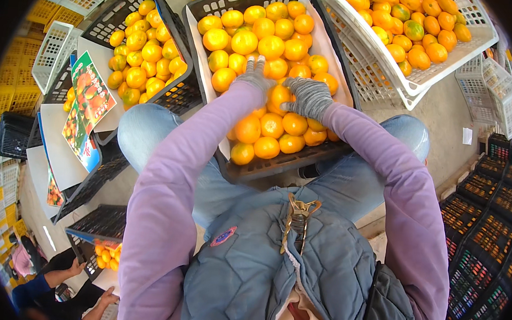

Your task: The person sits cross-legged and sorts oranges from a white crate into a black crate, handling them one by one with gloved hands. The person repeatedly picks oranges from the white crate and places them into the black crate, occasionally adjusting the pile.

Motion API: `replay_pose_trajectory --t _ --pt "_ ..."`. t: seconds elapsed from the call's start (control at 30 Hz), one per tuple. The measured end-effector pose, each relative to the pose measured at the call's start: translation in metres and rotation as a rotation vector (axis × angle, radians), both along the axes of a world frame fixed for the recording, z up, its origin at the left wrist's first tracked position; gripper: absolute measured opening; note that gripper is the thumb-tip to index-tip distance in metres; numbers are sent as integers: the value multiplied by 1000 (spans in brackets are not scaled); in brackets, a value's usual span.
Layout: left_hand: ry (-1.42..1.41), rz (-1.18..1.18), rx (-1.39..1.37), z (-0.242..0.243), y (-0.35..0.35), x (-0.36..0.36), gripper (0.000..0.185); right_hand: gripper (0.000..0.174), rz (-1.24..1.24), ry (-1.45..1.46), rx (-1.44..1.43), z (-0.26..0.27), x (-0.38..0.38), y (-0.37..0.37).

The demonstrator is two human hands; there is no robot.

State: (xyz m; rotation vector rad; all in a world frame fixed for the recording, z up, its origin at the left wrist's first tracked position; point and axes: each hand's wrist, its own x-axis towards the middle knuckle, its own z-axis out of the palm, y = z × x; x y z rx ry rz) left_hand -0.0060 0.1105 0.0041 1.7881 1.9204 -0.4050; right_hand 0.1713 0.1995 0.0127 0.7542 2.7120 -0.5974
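Observation:
A black plastic crate (255, 174) lined with pale paper stands before me, between my knees, full of orange citrus fruits (271, 47). My left hand (254, 76), in a grey knit glove, rests on the fruits near the crate's middle, its fingers pointing away from me; whether it grips one I cannot tell. Just right of it is my right hand (308, 96), in the same kind of glove. Its fingers and thumb curl about an orange citrus fruit (280, 95) lying among the others.
At the left stands another black crate of fruits (135, 77), beside printed cardboard sheets (90, 97). A white plastic crate of fruits (417, 82) sits at the upper right. Stacked black crates (491, 205) line the right side. A co-worker's hands (107, 299) are at the lower left.

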Motion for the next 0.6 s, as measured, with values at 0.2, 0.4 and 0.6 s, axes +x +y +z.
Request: replay_pose_trajectory --t 0.2,0.4,0.6 --pt "-41 6 -6 -5 0 3 64 63 19 62 151 -11 4 -17" --pt "-67 8 68 -6 -1 3 70 63 109 -114 -101 -7 -50 70" --pt "-78 40 17 4 -1 1 72 69 -367 154 -491 -34 -102 93"
